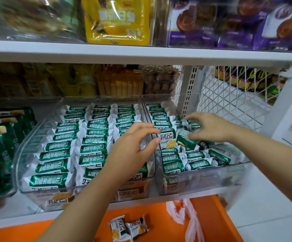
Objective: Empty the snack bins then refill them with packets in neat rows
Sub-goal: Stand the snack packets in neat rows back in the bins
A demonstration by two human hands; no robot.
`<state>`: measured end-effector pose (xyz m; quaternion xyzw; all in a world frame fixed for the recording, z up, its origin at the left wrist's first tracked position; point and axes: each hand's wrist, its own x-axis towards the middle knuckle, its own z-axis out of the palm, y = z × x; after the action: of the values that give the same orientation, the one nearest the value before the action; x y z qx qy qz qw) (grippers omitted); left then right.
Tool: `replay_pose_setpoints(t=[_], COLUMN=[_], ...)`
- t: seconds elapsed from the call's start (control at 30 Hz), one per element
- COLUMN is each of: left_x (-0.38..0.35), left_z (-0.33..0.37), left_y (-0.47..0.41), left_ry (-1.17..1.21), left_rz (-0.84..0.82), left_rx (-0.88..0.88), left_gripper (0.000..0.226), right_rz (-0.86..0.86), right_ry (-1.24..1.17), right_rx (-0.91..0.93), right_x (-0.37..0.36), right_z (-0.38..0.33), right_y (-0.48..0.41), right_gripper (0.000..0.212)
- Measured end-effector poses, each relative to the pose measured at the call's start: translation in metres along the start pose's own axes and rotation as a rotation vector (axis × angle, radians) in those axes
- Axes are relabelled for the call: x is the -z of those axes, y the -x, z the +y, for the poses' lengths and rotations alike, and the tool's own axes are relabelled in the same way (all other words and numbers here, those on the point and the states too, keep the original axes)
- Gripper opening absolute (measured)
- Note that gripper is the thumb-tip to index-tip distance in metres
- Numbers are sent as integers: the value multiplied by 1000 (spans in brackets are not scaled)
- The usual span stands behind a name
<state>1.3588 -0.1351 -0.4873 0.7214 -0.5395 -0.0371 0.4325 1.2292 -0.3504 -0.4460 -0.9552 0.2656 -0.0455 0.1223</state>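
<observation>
- Clear snack bins [147, 182]: two in front, side by side
- Green-and-white packets [57, 146]: three rows in left bin; too many to count
- Loose packets [128, 227] on orange surface [209, 213]: two
- Hands: two

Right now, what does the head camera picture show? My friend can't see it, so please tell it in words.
Two hands reach into clear plastic snack bins on a white shelf: the left hand over the divide between them, the right hand in the right bin among loose green-and-white packets. The left bin holds neat packet rows; two more packets lie on an orange surface below.
</observation>
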Motion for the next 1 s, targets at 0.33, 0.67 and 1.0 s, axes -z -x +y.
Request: replay_pose_setpoints(t=[0.33, 0.67, 1.0], left_x=[1, 1, 1], left_z=[2, 4, 4], left_y=[1, 1, 1], left_ry=[1, 7, 4], left_rz=[-5, -15, -10], left_rx=[-1, 1, 2], left_gripper=[22, 19, 20], right_rz=[139, -214, -29], right_ry=[-417, -1652, -938], right_rx=[-170, -280, -182], right_x=[2, 13, 1], right_z=[7, -2, -27], right_y=[13, 34, 37], right_gripper=[19, 42, 26])
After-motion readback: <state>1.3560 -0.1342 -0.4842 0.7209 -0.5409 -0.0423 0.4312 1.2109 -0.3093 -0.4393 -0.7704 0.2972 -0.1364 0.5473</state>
